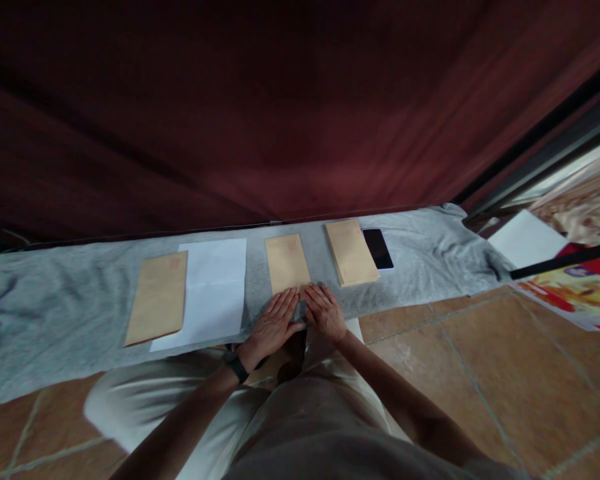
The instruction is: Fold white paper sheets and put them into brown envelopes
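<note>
A tan paper envelope [287,261] lies on the grey cloth in front of me, its near end under my fingers. My left hand [274,319], with a dark band on the wrist, lies flat on the envelope's near left corner, fingers stretched out. My right hand [326,312] presses flat on the near right corner, fingers extended. Between the fingertips a small piece of the near edge shows, seemingly a flap; my fingers hide the rest. To the right is a stack of tan envelopes [351,253]. On the left another tan envelope [157,297] overlaps white paper [217,283].
The narrow surface is covered by a grey cloth [425,260]. A dark phone [379,249] lies against the envelope stack. Behind rises a dark red curtain-like panel [300,133]. At right are a dark metal bar [565,260] and a colourful printed package [580,287] above the tiled floor [440,360].
</note>
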The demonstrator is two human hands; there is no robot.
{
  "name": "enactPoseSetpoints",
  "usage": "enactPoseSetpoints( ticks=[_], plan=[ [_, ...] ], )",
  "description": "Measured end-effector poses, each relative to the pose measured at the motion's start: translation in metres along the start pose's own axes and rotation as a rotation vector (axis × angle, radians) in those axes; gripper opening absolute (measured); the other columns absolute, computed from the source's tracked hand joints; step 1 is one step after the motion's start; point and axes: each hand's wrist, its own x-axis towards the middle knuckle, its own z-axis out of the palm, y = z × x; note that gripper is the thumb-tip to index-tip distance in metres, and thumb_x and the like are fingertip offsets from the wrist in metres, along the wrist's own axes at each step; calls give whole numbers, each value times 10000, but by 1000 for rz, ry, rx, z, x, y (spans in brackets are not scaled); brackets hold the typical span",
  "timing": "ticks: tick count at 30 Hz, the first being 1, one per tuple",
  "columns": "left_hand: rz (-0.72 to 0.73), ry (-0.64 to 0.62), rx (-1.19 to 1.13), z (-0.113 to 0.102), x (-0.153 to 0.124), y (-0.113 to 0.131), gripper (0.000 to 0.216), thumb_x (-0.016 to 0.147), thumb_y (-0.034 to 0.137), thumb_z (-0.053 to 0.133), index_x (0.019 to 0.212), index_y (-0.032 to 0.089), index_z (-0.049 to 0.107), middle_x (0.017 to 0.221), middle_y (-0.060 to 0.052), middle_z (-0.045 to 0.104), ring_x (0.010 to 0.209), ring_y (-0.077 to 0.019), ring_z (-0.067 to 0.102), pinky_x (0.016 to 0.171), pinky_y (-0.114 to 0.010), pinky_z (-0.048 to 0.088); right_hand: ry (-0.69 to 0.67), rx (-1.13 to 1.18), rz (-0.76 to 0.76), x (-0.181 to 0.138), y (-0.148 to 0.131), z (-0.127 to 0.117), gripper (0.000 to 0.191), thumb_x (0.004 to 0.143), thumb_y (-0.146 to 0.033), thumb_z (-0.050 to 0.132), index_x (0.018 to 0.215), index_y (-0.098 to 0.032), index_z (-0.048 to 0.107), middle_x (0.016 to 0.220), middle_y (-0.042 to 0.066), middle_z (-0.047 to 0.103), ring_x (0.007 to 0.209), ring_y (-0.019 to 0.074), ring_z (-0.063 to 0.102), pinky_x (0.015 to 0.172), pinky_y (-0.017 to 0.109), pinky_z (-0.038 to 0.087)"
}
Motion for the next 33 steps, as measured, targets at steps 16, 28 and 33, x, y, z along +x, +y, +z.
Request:
enactPoseSetpoints(
  ticks=[16,28,33],
  plan=[
    [-118,42,34,-1,-15,5,729,1019,514,404,1589,72,298,1640,-178,320,1552,-286,223,1270,-473,247,22,-3,91,-15,-6,-1,491,1044,-272,454,1524,-167,456,1531,112,521,1458,246,431,1250,498,292],
    [-163,45,32,-3,-17,12,738,1006,471,424,1596,56,266,1643,-200,303,1548,-300,230,1271,-485,239,-19,36,23,1,-31,9,512,1043,-300,454,1531,-148,447,1536,127,512,1453,241,436,1244,466,314],
    [-205,59,56,1,-25,12,782,1007,528,419,1587,26,269,1640,-229,287,1552,-324,203,1266,-502,243,-5,3,43,-10,-15,6,511,1051,-290,438,1545,-155,422,1552,114,494,1467,241,421,1251,473,294]
  ],
)
